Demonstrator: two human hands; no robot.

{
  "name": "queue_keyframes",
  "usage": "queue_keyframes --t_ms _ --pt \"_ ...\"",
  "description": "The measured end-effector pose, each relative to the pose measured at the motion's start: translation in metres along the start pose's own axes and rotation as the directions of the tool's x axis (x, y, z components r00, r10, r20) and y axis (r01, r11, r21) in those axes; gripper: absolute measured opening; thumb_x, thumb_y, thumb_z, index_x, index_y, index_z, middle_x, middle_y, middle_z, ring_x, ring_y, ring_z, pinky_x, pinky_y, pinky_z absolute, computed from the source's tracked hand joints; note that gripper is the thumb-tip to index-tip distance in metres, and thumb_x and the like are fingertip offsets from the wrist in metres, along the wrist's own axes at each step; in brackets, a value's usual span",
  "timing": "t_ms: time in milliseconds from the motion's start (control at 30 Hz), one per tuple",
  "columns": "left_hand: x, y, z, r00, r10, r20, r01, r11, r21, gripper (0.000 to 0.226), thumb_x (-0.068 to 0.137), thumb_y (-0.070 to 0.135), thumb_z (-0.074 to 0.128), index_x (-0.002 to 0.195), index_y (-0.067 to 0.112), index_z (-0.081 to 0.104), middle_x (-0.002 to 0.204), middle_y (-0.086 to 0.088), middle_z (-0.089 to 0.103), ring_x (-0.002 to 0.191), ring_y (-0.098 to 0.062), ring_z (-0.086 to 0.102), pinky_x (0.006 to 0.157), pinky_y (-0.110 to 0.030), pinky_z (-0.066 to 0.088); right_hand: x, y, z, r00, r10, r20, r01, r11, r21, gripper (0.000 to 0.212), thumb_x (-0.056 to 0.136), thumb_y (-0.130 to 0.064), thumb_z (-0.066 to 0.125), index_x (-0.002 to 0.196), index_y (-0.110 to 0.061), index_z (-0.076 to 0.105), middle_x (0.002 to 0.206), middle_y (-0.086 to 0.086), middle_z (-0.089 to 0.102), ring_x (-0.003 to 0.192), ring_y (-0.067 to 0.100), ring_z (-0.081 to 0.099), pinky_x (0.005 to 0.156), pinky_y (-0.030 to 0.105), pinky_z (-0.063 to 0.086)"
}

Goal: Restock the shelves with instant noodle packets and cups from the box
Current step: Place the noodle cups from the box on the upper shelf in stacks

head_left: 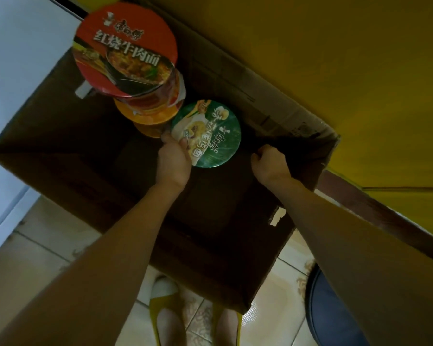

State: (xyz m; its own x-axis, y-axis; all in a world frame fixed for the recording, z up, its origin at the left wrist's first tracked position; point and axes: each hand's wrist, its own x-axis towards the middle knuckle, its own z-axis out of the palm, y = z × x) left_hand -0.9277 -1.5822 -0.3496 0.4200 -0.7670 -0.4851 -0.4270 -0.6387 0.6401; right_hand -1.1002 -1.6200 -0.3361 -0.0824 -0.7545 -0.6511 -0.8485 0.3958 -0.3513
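Observation:
A large brown cardboard box [68, 156] stands open on the floor below me. Inside at its far side, a green-lidded noodle cup [211, 132] sits next to a stack of cups topped by a red-lidded cup [125, 48] with an orange-lidded cup [145, 116] beneath. My left hand [173, 161] grips the near edge of the green cup's lid. My right hand [270, 163] is closed on the box's dark right inner flap. The box bottom is dark and looks bare.
A yellow wall or cabinet [335, 58] rises to the right, with a dark wooden ledge [385, 208] below it. A white surface [15, 58] stands at left. My feet in yellow slippers [160, 313] are on the tiled floor; a blue round object [330, 315] lies at right.

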Motion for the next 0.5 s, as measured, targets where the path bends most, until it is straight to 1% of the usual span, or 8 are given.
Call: queue_keyframes --t_ms 100,200,233,333,500 --pt "-0.016 -0.003 -0.017 0.999 -0.036 -0.001 0.036 0.999 0.030 0.036 0.101 0.023 0.030 0.127 -0.001 0.033 0.119 -0.018 0.055 0.104 -0.027 0.057 0.073 -0.029 0.041 0.005 -0.001 0.007 1.000 0.019 -0.005 -0.019 0.999 0.045 0.031 0.098 -0.022 0.039 0.122 -0.004 0.049 0.116 0.020 0.056 0.101 0.035 0.057 0.073 0.035 0.044" --pt "-0.034 -0.003 -0.039 0.999 -0.040 0.007 0.039 0.994 0.107 0.032 0.101 0.023 0.030 0.123 0.000 0.036 0.109 -0.012 0.055 0.089 -0.021 0.054 0.068 -0.032 0.042 0.011 -0.008 0.020 1.000 0.016 -0.014 -0.015 0.997 0.077 0.035 0.099 -0.024 0.038 0.125 -0.002 0.048 0.123 0.022 0.054 0.110 0.036 0.054 0.075 0.032 0.039" --pt "-0.039 -0.003 -0.046 1.000 -0.022 0.005 0.021 0.988 0.151 0.032 0.101 0.022 0.030 0.122 -0.001 0.036 0.106 -0.011 0.054 0.088 -0.022 0.054 0.066 -0.031 0.040 0.013 -0.011 0.025 0.999 0.019 -0.026 -0.016 0.997 0.079 0.037 0.099 -0.024 0.037 0.126 -0.001 0.047 0.125 0.022 0.053 0.114 0.037 0.052 0.079 0.033 0.039" --pt "-0.048 -0.007 -0.066 0.999 0.023 -0.023 -0.016 0.964 0.265 0.029 0.101 0.023 0.030 0.117 0.000 0.038 0.109 -0.018 0.057 0.093 -0.030 0.059 0.066 -0.032 0.040 0.022 -0.016 0.040 0.997 0.054 -0.057 -0.048 0.994 0.103 0.041 0.100 -0.027 0.035 0.128 0.001 0.045 0.130 0.023 0.051 0.120 0.037 0.048 0.090 0.036 0.041" --pt "-0.051 -0.019 -0.086 0.999 0.001 -0.037 0.012 0.937 0.350 0.028 0.101 0.026 0.028 0.113 0.003 0.037 0.108 -0.021 0.057 0.092 -0.036 0.059 0.069 -0.039 0.046 0.042 -0.020 0.065 0.984 0.158 -0.077 -0.137 0.963 0.231 0.049 0.101 -0.033 0.032 0.131 0.005 0.038 0.136 0.024 0.045 0.124 0.036 0.044 0.093 0.037 0.039"
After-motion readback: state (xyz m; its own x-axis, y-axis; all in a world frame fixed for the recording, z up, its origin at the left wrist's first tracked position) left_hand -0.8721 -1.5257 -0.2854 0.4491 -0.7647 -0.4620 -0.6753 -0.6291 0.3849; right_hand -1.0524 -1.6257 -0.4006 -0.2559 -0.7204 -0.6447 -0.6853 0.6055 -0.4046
